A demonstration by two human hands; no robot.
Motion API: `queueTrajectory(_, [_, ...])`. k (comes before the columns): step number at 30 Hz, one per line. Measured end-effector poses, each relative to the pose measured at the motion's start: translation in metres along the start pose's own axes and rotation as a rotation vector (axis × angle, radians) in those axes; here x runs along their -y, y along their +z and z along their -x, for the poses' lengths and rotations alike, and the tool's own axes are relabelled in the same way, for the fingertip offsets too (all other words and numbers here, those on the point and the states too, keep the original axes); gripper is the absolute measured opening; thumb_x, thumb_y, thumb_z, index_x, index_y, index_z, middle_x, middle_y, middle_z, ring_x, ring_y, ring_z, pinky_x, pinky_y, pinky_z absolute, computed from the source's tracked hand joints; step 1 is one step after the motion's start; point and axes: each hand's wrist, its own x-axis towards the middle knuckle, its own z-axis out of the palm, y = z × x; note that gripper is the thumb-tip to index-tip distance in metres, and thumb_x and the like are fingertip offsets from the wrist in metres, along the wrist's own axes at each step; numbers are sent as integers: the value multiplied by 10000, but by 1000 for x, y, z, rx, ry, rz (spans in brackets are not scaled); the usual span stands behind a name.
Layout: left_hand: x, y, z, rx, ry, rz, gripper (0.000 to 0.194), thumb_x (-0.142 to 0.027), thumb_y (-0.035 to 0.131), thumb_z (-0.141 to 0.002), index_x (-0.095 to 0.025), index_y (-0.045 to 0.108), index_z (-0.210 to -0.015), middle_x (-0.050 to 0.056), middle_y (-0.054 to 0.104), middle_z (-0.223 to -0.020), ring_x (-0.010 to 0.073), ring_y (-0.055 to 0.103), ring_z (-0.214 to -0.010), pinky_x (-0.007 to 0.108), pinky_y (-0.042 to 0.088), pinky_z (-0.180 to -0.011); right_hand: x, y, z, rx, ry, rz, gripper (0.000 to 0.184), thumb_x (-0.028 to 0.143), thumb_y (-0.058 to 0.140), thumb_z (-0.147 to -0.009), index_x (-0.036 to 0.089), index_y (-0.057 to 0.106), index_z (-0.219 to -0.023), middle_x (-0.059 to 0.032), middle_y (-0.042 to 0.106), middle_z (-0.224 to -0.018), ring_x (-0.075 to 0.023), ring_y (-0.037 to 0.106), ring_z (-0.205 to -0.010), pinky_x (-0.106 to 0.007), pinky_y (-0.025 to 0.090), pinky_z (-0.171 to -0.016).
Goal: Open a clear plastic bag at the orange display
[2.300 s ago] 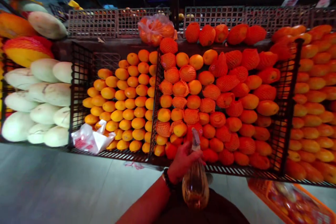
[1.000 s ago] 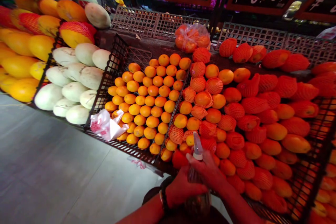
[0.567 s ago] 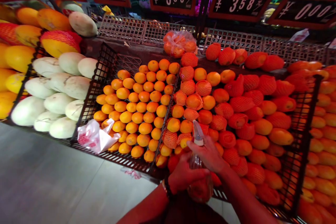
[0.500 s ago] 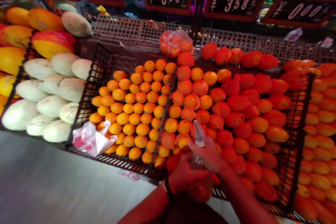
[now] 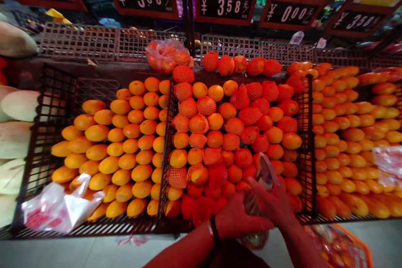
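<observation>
My left hand (image 5: pixel 240 219), with a dark bead bracelet on the wrist, is wrapped round the body of a clear spray bottle (image 5: pixel 255 238). My right hand (image 5: pixel 275 203) grips the bottle's neck just under the spray head (image 5: pixel 265 171). Both hands hold it at the front edge of a black crate (image 5: pixel 306 142) of oranges (image 5: pixel 216 138), many of them in red foam nets.
A second black crate (image 5: pixel 47 134) of small oranges stands at left, with a white plastic bag (image 5: pixel 56 207) on its front corner. Pale melons (image 5: pixel 12 134) lie far left. More oranges are piled at right. An orange basket (image 5: pixel 361 247) sits low right. Price boards hang above.
My right hand joined the left on the spray bottle, which has shifted a little to the right. The view swung right, so the melons slid to the left edge.
</observation>
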Motion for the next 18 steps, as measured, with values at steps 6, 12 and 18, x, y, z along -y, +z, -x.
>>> queueTrajectory(6, [-5, 33, -35, 40, -21, 88, 914, -455, 1080, -562, -186, 638, -1315, 136, 797, -1278, 332, 756, -1122, 477, 607, -979, 8, -69, -22, -287, -35, -19, 761, 611, 840, -886, 277, 574, -1516, -32, 730, -1080, -233, 667, -861, -404, 569, -825])
queueTrajectory(12, [-14, 62, -83, 11, 57, -85, 818, -522, 1034, -633, -186, 665, -1282, 115, 802, -1196, 296, 746, -1041, 460, 619, -949, 6, -114, -58, -311, -70, -5, 439, 620, 840, -871, 215, 708, -976, -14, 696, -849, -198, 600, -746, -373, 494, -730])
queueTrajectory(18, [-36, 69, -128, 67, 156, -94, 861, -565, 1026, -645, -184, 662, -1326, 99, 782, -1173, 265, 725, -1003, 424, 616, -911, 11, -146, -93, -452, -84, -59, 470, 563, 902, -753, 217, 714, -1010, 28, 648, -751, -173, 547, -653, -348, 432, -653])
